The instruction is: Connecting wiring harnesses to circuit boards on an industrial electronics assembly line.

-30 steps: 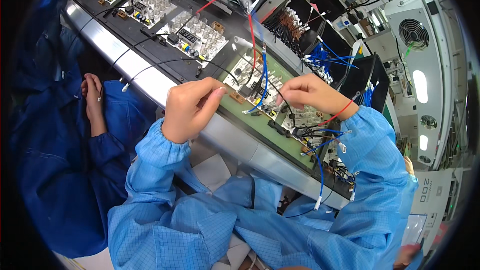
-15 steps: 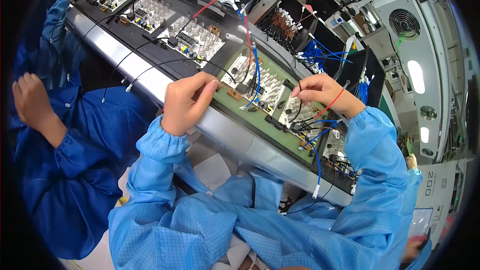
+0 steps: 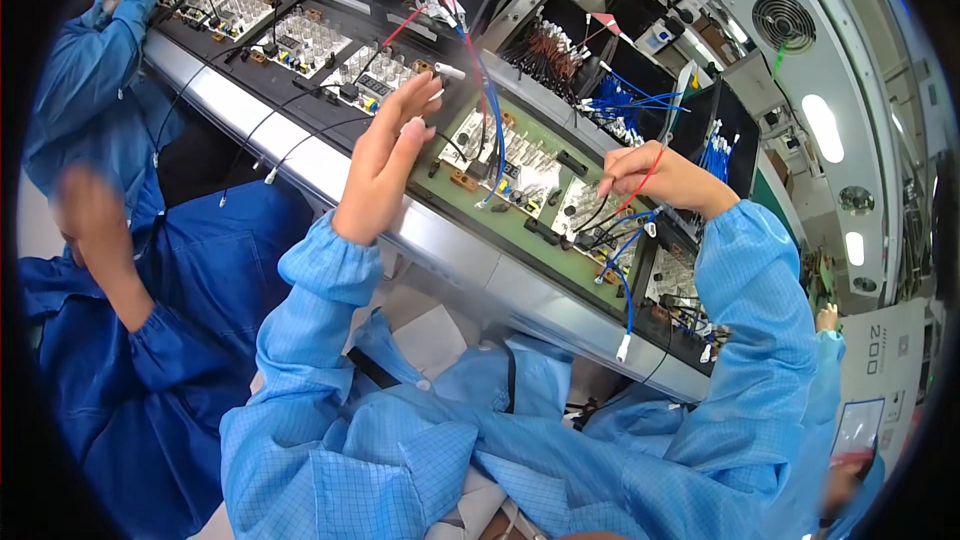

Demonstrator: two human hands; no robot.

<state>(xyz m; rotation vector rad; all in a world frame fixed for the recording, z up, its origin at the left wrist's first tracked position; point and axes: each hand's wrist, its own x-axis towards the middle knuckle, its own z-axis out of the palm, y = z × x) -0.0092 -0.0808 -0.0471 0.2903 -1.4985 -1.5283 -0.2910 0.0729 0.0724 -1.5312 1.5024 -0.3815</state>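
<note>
My left hand (image 3: 385, 165) is open above the work line, its fingers stretched toward a white tube-like connector (image 3: 449, 70). A black wire crosses near its thumb, and the fingers do not visibly grip it. My right hand (image 3: 672, 178) is closed in a pinch on a black wire (image 3: 600, 208) that runs down to a white circuit board (image 3: 580, 208). A red wire (image 3: 638, 188) passes in front of that hand's fingers. Beside this board, another white board (image 3: 540, 178) lies on a green plate (image 3: 470, 208), with blue wires hanging over it.
More boards (image 3: 310, 38) sit along the black line to the left. Behind stand black bins with brown wires (image 3: 545, 48) and blue wires (image 3: 625, 95). A metal rail (image 3: 480, 275) edges the line. At left, a co-worker in dark blue has a blurred hand (image 3: 95, 215).
My left hand has opened from a closed pinch and its fingers have risen. The right hand has shifted slightly right, still pinched. The co-worker's hand at left has moved right and lower.
</note>
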